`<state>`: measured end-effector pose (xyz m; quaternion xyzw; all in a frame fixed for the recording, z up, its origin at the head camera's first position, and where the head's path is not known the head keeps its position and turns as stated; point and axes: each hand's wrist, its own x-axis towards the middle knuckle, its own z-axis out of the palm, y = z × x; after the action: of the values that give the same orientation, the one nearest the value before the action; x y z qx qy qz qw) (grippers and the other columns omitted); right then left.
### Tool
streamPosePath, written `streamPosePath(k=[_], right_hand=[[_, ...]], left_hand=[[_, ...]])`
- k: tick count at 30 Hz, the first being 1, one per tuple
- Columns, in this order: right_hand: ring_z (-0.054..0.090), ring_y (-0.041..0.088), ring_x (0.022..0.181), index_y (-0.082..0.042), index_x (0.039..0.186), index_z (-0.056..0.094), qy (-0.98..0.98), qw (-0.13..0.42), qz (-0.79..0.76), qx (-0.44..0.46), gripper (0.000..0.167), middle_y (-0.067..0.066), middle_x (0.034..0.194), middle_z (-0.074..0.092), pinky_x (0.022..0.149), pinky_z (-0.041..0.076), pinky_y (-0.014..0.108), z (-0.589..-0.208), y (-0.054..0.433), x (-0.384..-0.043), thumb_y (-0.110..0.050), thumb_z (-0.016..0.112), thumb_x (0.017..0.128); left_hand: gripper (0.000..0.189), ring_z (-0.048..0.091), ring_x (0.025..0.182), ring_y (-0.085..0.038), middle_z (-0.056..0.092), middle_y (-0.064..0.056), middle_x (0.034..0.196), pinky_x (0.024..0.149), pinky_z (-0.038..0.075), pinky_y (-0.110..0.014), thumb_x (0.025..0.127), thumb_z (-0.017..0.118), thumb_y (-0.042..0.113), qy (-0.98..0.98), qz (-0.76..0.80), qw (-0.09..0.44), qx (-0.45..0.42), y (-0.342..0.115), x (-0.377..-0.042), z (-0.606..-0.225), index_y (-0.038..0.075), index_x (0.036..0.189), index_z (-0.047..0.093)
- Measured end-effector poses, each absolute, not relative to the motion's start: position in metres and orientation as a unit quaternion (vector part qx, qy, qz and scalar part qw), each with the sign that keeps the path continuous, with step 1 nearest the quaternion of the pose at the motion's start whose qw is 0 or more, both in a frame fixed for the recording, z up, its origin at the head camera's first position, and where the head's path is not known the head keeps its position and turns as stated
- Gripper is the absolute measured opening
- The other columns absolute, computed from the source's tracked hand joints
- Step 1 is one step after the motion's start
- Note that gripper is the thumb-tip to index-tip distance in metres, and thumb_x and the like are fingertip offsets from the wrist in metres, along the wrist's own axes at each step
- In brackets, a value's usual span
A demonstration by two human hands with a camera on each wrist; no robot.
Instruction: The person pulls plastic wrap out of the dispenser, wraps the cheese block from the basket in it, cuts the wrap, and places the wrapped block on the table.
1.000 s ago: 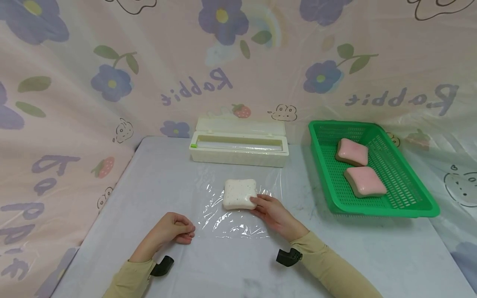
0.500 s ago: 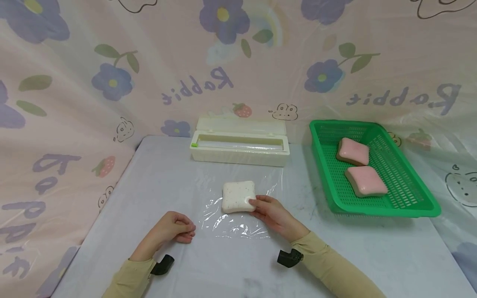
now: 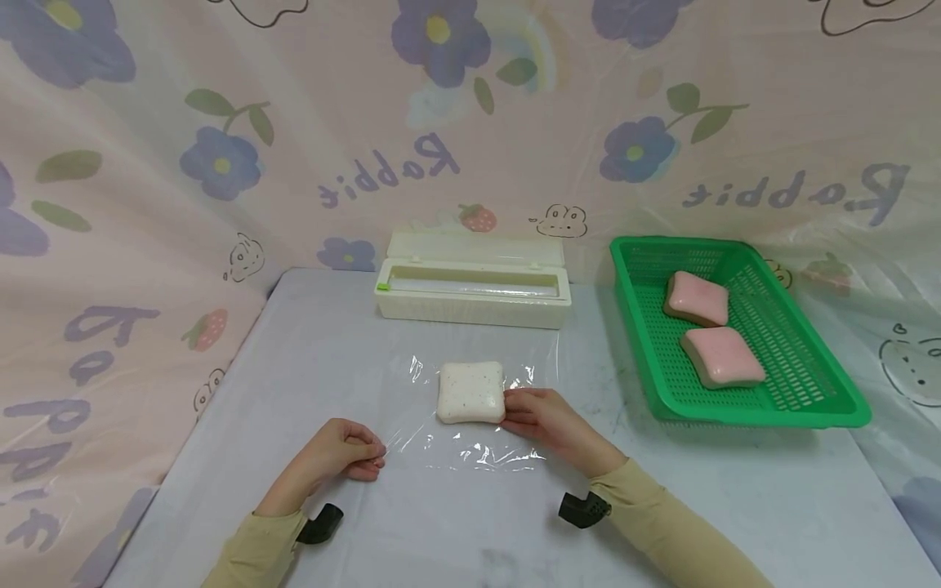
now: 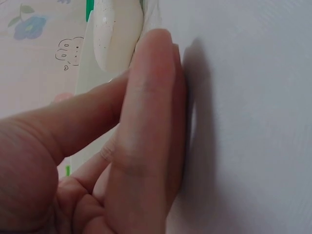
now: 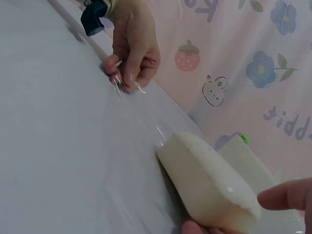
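Note:
A white, speckled, bread-slice-shaped block (image 3: 471, 393) lies flat on a sheet of clear plastic wrap (image 3: 422, 445) spread on the table. At the sheet's near left corner my left hand (image 3: 344, 449) pinches the wrap between thumb and fingers, as the right wrist view shows of the left hand (image 5: 134, 53). My right hand (image 3: 547, 420) is at the block's right edge, its fingers extended. In the right wrist view the thumb sits just off the top edge of the block (image 5: 209, 180), with fingertips low beside it.
Behind the sheet stands a cream wrap dispenser (image 3: 474, 312), lid up, a roll inside. A green basket (image 3: 662, 408) at the right holds two pink blocks (image 3: 723, 358) of similar shape. A printed curtain (image 3: 294, 98) hangs along the back and left.
The white block has come slightly toward me and now lies flat. My right hand has loosened from it and shifted a little right. The left hand has stayed put.

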<state>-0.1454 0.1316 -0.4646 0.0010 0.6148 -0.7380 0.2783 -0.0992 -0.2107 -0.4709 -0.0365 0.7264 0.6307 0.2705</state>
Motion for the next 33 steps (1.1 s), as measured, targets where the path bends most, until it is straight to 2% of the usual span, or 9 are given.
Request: streamPosePath(k=[9, 13, 18, 24, 28, 31, 33], right_hand=[[0.061, 0.031, 0.107, 0.018, 0.121, 0.049, 0.629, 0.274, -0.727, 0.017, 0.037, 0.023, 0.117, 0.06, 0.096, 0.048, 0.042, -0.463, 0.15, -0.15, -0.01, 0.049, 0.098], [0.06, 0.033, 0.107, 0.018, 0.122, 0.048, 0.644, 0.274, -0.714, -0.002, 0.038, 0.026, 0.116, 0.059, 0.095, 0.049, 0.042, -0.464, 0.164, -0.151, -0.011, 0.05, 0.099], [0.061, 0.033, 0.107, 0.019, 0.123, 0.049, 0.678, 0.283, -0.673, -0.084, 0.038, 0.03, 0.118, 0.059, 0.094, 0.05, 0.04, -0.465, 0.19, -0.151, -0.011, 0.051, 0.099], [0.063, 0.022, 0.105, 0.011, 0.12, 0.057, 0.725, 0.299, -0.6, -0.159, 0.034, 0.025, 0.115, 0.063, 0.087, 0.052, 0.027, -0.466, 0.22, -0.148, -0.01, 0.06, 0.095], [0.064, 0.027, 0.103, 0.013, 0.119, 0.057, 0.721, 0.308, -0.583, -0.213, 0.033, 0.027, 0.113, 0.063, 0.084, 0.054, 0.027, -0.472, 0.231, -0.146, -0.003, 0.064, 0.091], [0.065, 0.029, 0.098, 0.012, 0.116, 0.059, 0.728, 0.296, -0.563, -0.256, 0.034, 0.025, 0.108, 0.065, 0.083, 0.055, 0.027, -0.476, 0.234, -0.144, 0.0, 0.068, 0.086], [0.065, 0.027, 0.092, 0.008, 0.113, 0.062, 0.743, 0.269, -0.537, -0.293, 0.033, 0.02, 0.104, 0.066, 0.08, 0.056, 0.028, -0.479, 0.234, -0.142, -0.003, 0.072, 0.084]], left_hand=[[0.019, 0.068, 0.067, -0.02, 0.069, -0.019, 0.083, 0.066, 0.059, -0.034, 0.087, 0.068, 0.001, 0.724, 0.63, 0.278, -0.029, -0.212, -0.099, -0.469, -0.014, 0.095, 0.059], [0.019, 0.068, 0.067, -0.019, 0.069, -0.019, 0.083, 0.066, 0.059, -0.034, 0.087, 0.068, 0.002, 0.721, 0.631, 0.285, -0.026, -0.213, -0.1, -0.47, -0.013, 0.095, 0.059], [0.02, 0.069, 0.07, -0.021, 0.069, -0.019, 0.084, 0.068, 0.059, -0.035, 0.089, 0.067, 0.005, 0.716, 0.633, 0.294, -0.016, -0.215, -0.102, -0.471, -0.013, 0.096, 0.06], [0.024, 0.069, 0.076, -0.025, 0.069, -0.018, 0.086, 0.07, 0.059, -0.037, 0.091, 0.065, 0.01, 0.712, 0.633, 0.304, -0.006, -0.219, -0.104, -0.47, -0.013, 0.097, 0.061], [0.024, 0.069, 0.078, -0.025, 0.069, -0.017, 0.087, 0.072, 0.059, -0.036, 0.091, 0.065, 0.01, 0.703, 0.64, 0.309, -0.011, -0.22, -0.105, -0.47, -0.012, 0.098, 0.062], [0.025, 0.069, 0.078, -0.024, 0.069, -0.017, 0.087, 0.072, 0.059, -0.036, 0.091, 0.066, 0.011, 0.698, 0.646, 0.31, -0.009, -0.22, -0.105, -0.47, -0.013, 0.099, 0.062], [0.026, 0.069, 0.078, -0.024, 0.069, -0.017, 0.087, 0.072, 0.059, -0.035, 0.091, 0.065, 0.011, 0.694, 0.65, 0.31, -0.006, -0.22, -0.106, -0.47, -0.013, 0.1, 0.061]])
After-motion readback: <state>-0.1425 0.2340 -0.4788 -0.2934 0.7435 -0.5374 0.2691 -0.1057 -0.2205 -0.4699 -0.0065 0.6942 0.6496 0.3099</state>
